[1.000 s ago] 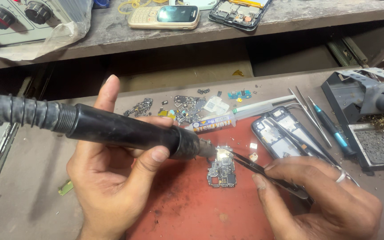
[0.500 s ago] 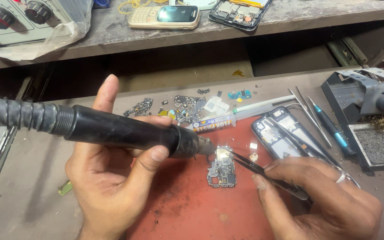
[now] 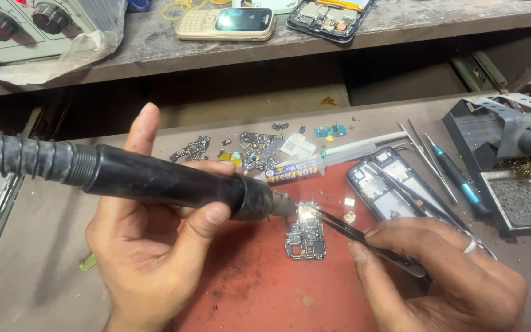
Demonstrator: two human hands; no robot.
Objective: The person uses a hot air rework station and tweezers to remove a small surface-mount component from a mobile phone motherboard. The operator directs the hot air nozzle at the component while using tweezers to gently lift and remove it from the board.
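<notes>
Board (image 3: 306, 237): on red mat (image 3: 259, 289).
Left hand (image 3: 149, 246): wrapped round heat tool (image 3: 155, 179); hold nozzle steady above board.
Right hand (image 3: 444, 276): pinching tweezers (image 3: 364, 237); grip lightly.

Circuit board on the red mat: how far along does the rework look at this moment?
Done: the circuit board is out of the phone frame and lies on the red mat; a flux syringe lies nearby. In hand: the left hand aims the hot-air handpiece at the board's top edge while the right hand holds tweezers there. Left: the board is not back in the frame.
</notes>
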